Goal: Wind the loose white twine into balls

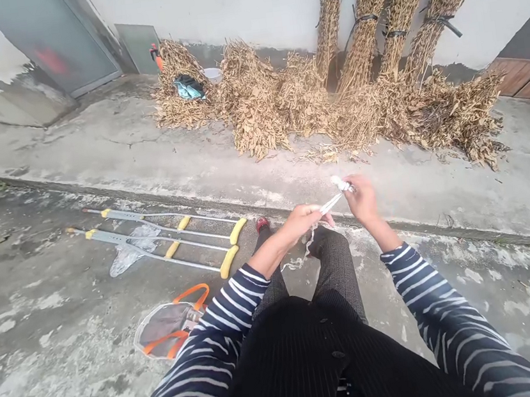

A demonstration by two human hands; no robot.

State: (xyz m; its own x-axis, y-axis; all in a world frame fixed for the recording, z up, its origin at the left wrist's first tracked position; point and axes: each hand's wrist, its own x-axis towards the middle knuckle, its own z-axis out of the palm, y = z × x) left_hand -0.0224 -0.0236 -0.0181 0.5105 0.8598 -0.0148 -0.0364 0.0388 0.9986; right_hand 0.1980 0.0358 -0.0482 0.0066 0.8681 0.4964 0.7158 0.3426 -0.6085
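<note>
A white cord (331,203) is stretched between my two hands, out in front of my knees. My left hand (302,219) is closed around its lower part, and a loose crinkled tail hangs below that hand toward my legs. At the upper end, my right hand (362,198) pinches the cord beside a bunched white clump (340,183). Whether that clump is a knot or a small bundle of the same cord, I cannot tell. The fingertips of the right hand are partly hidden.
Two crutches (173,239) with yellow pads lie on the ground at the left, over clear plastic (133,248). Nearer is a bag with orange handles (165,327). A low concrete step edge (424,234) crosses ahead. Dried plant bundles (252,90) line the wall, several standing tied upright.
</note>
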